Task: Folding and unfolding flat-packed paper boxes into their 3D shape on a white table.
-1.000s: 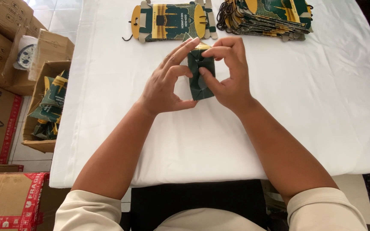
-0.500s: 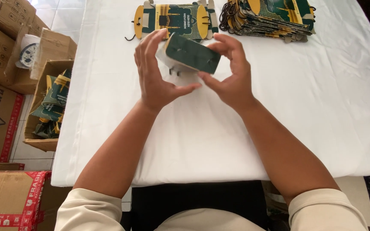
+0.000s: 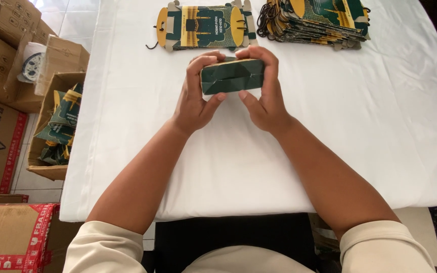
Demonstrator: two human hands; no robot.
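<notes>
Left hand (image 3: 194, 98) and right hand (image 3: 265, 93) are each closing around an end of the green folded box (image 3: 232, 76), holding it steady just nearer than the flat printed sheet (image 3: 203, 26) on the tabletop (image 3: 330, 126)

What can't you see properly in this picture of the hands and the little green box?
- Head view: the far side and top of the small dark green folded cardboard box face away; the left hand and right hand cover its ends.
- The stack of flat green and gold cardboard sheets is cut off by the top edge.
- The contents of the open brown carton on the floor are too jumbled to count.
</notes>
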